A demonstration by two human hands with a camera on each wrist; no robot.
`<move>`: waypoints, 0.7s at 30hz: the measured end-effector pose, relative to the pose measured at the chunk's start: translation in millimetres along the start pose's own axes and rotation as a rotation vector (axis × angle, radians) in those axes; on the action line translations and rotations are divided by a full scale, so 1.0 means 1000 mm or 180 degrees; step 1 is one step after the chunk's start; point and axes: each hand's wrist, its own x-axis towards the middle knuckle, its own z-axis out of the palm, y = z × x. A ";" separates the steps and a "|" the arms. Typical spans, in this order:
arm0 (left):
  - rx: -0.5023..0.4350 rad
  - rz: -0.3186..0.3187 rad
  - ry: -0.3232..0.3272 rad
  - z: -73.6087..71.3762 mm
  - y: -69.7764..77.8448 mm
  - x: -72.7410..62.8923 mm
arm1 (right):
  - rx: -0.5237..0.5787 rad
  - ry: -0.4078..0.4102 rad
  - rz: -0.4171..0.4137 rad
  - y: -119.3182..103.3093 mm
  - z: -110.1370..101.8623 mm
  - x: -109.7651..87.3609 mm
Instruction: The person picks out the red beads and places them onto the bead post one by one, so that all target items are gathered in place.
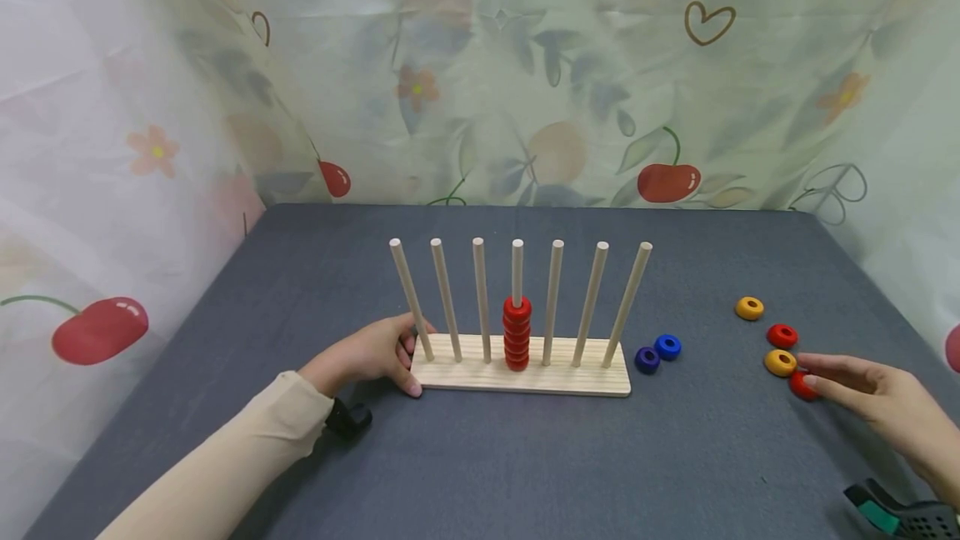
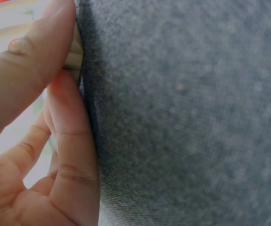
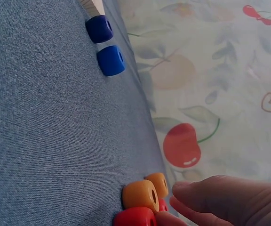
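Observation:
My left hand (image 1: pixel 382 352) grips the left end of a wooden peg board (image 1: pixel 465 375), its thumb at the front edge. Several upright pegs stand on the board, and the middle peg (image 1: pixel 517 269) carries a stack of red beads (image 1: pixel 517 336). Far right, my right hand (image 1: pixel 885 398) has its thumb and fingers extended over a loose red bead (image 1: pixel 802 387); in the right wrist view a fingertip appears at the top of this red bead (image 3: pixel 134 217). A yellow bead (image 1: pixel 781 362) lies against it, with another red bead (image 1: pixel 782 336) just behind.
Another yellow bead (image 1: pixel 749 308) lies farther back. A dark blue bead (image 1: pixel 647 360) and a brighter blue bead (image 1: pixel 667 347) sit by the board's right end. The grey tabletop (image 1: pixel 525 465) is bordered by patterned cloth (image 1: pixel 480 82) at the back and sides.

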 end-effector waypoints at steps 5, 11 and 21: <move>0.0018 -0.0021 0.0014 0.000 0.001 0.000 | 0.0024 -0.0099 -0.0005 0.001 -0.001 0.002; 0.0016 -0.0015 0.0018 0.000 0.001 -0.001 | -0.0087 -0.0289 0.0023 -0.003 -0.002 0.003; 0.0004 -0.0010 0.0012 0.000 0.000 -0.001 | -0.0226 -0.0409 -0.0089 -0.012 0.001 0.002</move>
